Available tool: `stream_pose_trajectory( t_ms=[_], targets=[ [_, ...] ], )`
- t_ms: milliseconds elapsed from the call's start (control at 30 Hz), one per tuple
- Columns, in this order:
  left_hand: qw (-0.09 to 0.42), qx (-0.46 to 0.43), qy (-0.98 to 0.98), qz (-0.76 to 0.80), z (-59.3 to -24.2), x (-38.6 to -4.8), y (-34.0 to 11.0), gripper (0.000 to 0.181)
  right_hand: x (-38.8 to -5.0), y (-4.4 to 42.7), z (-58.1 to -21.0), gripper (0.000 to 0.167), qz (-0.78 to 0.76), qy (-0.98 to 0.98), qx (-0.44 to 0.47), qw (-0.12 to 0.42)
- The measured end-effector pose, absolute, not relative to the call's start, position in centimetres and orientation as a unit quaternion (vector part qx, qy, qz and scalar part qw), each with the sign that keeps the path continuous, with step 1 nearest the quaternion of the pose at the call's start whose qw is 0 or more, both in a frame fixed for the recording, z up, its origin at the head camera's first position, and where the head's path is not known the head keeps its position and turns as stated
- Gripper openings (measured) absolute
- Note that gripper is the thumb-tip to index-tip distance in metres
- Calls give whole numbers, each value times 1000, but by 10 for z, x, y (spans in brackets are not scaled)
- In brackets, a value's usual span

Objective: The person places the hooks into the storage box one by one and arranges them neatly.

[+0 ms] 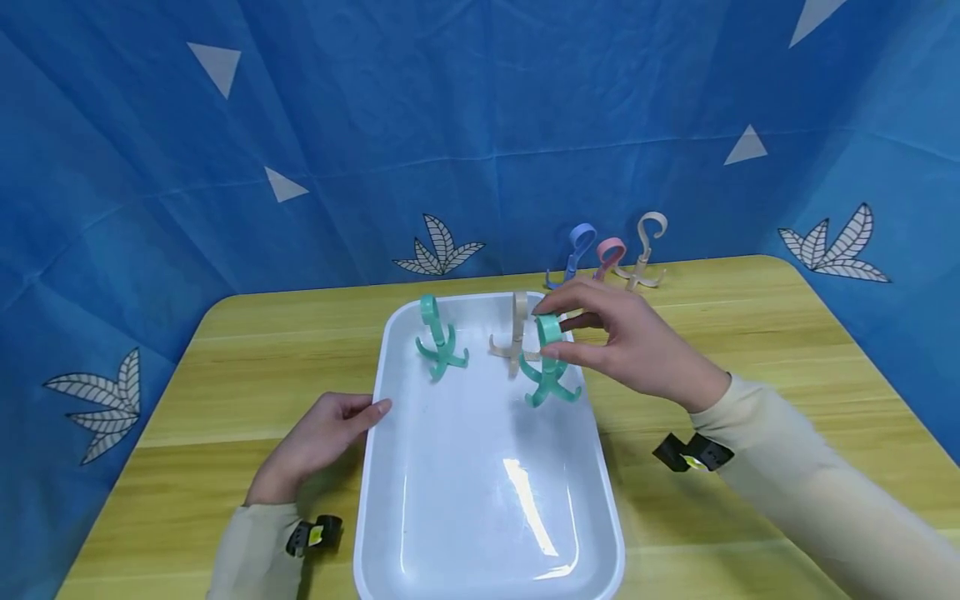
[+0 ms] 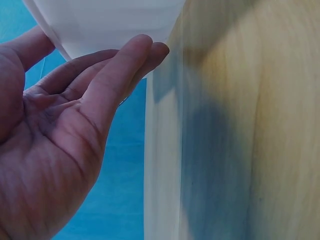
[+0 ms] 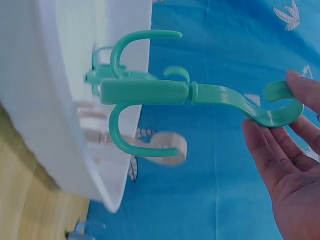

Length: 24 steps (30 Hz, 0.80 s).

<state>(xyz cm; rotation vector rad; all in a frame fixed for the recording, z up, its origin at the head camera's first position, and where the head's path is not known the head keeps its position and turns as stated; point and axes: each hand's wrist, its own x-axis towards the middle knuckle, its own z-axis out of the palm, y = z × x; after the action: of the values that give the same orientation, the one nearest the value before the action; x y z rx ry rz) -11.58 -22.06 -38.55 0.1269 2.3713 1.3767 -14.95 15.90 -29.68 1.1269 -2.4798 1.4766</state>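
Note:
My right hand (image 1: 637,337) pinches the curled top of a green multi-prong hanging hook (image 1: 550,379) and holds it over the right side of a white tray (image 1: 465,500). In the right wrist view, the hook's prongs (image 3: 145,92) point away from the hand. Another green hook (image 1: 442,357) stands in the tray's far left part. A beige hook (image 1: 517,337) stands near the far right end, close to the held one. My left hand (image 1: 322,442) grips the tray's left rim, thumb over the edge and fingers against the outer wall (image 2: 105,25).
Behind the tray's far right corner stand a blue hook (image 1: 577,246), a pink hook (image 1: 609,252) and a second beige hook (image 1: 642,254), partly hidden by the right hand. A wooden table (image 1: 712,517) carries everything. Blue patterned cloth (image 1: 360,108) hangs along its back and sides.

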Motion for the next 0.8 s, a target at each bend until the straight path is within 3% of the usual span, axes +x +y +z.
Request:
stream_pose_trajectory(
  t_ms=[367, 800],
  targets=[
    [193, 42, 845, 498, -387, -116, -222, 52, -154, 131, -306, 34, 481, -781, 396, -27],
    [195, 36, 843, 500, -389, -116, -222, 54, -153, 103, -313, 33, 456, -815, 353, -55]
  ],
)
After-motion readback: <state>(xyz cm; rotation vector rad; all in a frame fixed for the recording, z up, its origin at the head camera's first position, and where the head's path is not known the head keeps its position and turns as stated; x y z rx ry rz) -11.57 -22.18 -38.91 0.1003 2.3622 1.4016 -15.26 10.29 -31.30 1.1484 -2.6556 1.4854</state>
